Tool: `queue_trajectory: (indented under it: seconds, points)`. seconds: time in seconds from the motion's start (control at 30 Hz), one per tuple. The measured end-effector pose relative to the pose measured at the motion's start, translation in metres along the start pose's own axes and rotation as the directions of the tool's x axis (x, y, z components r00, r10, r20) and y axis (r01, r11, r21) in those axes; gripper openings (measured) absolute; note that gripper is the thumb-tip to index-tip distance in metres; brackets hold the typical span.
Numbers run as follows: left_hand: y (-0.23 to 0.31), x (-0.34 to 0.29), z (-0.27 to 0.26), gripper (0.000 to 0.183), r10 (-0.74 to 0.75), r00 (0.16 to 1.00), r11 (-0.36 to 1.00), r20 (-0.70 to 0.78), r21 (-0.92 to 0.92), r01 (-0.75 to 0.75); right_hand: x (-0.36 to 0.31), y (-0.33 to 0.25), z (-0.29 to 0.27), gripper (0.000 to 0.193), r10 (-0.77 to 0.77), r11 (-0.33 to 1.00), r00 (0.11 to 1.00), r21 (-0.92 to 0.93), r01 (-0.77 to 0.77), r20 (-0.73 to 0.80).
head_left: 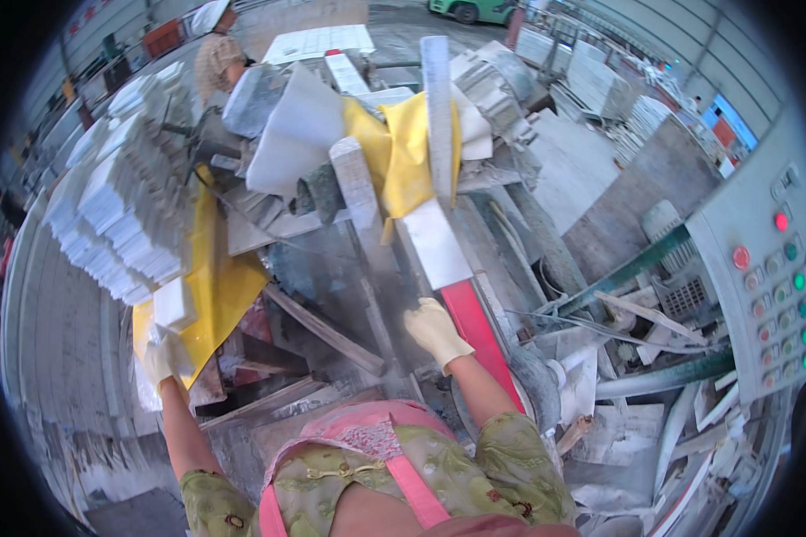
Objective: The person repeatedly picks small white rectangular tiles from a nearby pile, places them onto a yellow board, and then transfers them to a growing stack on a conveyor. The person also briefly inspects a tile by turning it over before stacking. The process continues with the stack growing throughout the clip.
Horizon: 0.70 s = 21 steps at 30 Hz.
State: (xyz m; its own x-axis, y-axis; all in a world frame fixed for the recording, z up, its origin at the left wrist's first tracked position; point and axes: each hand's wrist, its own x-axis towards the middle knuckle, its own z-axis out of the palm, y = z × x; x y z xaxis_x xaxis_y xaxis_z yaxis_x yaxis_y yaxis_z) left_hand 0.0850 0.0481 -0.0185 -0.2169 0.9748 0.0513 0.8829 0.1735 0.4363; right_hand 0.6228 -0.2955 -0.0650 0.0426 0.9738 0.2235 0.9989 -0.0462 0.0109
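Rn R hand nr red belt w/ white slab atop.

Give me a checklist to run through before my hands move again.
1. Both hands gloved: ok; left hand and right hand wear pale gloves.
2. Left hand's grip on the white tile: cannot tell; the fingers are unclear.
3. Right hand clear of the red strip: cannot tell; they sit close together, contact unclear.
4. White slab in line with the red strip: ok, just beyond its far end.
5. Tile stack squared: not ok; edges are staggered.
6. Machine stopped: cannot tell; the control panel shows red and green lights.
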Motion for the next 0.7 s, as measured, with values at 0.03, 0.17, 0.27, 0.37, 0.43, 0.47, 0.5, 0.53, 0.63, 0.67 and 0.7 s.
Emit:
queue_trajectory:
  seconds: [0.03, 0.17, 0.27, 0.37, 0.43, 0.47, 0.5, 0.53, 0.63, 0.67, 0.7]
  points:
    - [0.001, -0.003, 0.001, 0.060, -0.055, 0.997, 0.972, 0.055, -0.228, 0.066, 0.001, 0.000, 0.000, 0.010, 0.003, 1.000, 1.000, -0.008, -0.003, -0.006]
    - [0.009, -0.005, -0.005, 0.057, -0.056, 0.998, 0.998, 0.002, -0.026, 0.056, 0.000, 0.000, 0.001, 0.012, 0.013, 1.000, 1.000, -0.011, -0.014, -0.020]
    - [0.011, -0.006, -0.008, 0.059, -0.037, 0.999, 0.997, 0.027, -0.062, 0.038, 0.000, 0.000, 0.003, 0.012, 0.022, 1.000, 0.999, 0.001, -0.022, -0.038]
    - [0.009, -0.008, -0.006, 0.059, -0.016, 0.999, 0.985, 0.039, -0.169, 0.023, 0.000, 0.000, 0.003, 0.012, 0.023, 1.000, 0.998, -0.012, -0.023, -0.060]
    - [0.006, -0.007, -0.003, 0.059, -0.005, 1.000, 0.983, 0.027, -0.182, 0.010, 0.000, -0.001, 0.003, 0.012, 0.048, 0.999, 0.998, 0.019, -0.049, 0.035]
    - [0.005, -0.005, -0.001, 0.059, -0.009, 1.000, 0.987, 0.027, -0.162, 0.013, 0.000, -0.002, 0.002, 0.012, 0.063, 0.997, 0.993, 0.035, -0.067, 0.097]
    - [0.002, -0.002, 0.000, 0.059, -0.012, 1.000, 0.991, 0.028, -0.136, 0.016, 0.001, -0.002, 0.001, 0.012, 0.075, 0.996, 0.994, 0.038, -0.078, 0.077]
    - [0.001, 0.002, 0.002, 0.059, -0.017, 0.999, 0.995, 0.029, -0.102, 0.020, 0.001, -0.003, 0.000, 0.012, 0.086, 0.995, 0.995, 0.040, -0.089, 0.057]
    - [-0.005, 0.012, 0.005, 0.059, -0.027, 0.999, 1.000, 0.030, -0.005, 0.028, 0.003, -0.002, -0.003, 0.011, 0.071, 0.997, 0.997, 0.029, -0.072, 0.038]
    - [-0.006, 0.014, 0.004, 0.058, -0.047, 0.998, 0.999, 0.035, 0.017, 0.046, 0.003, -0.002, -0.003, 0.011, 0.074, 0.996, 0.994, 0.041, -0.077, 0.074]
    - [-0.007, 0.014, 0.004, 0.058, -0.035, 0.999, 0.999, 0.032, -0.009, 0.035, 0.003, -0.001, -0.004, 0.010, 0.051, 0.998, 0.996, 0.021, -0.052, 0.073]
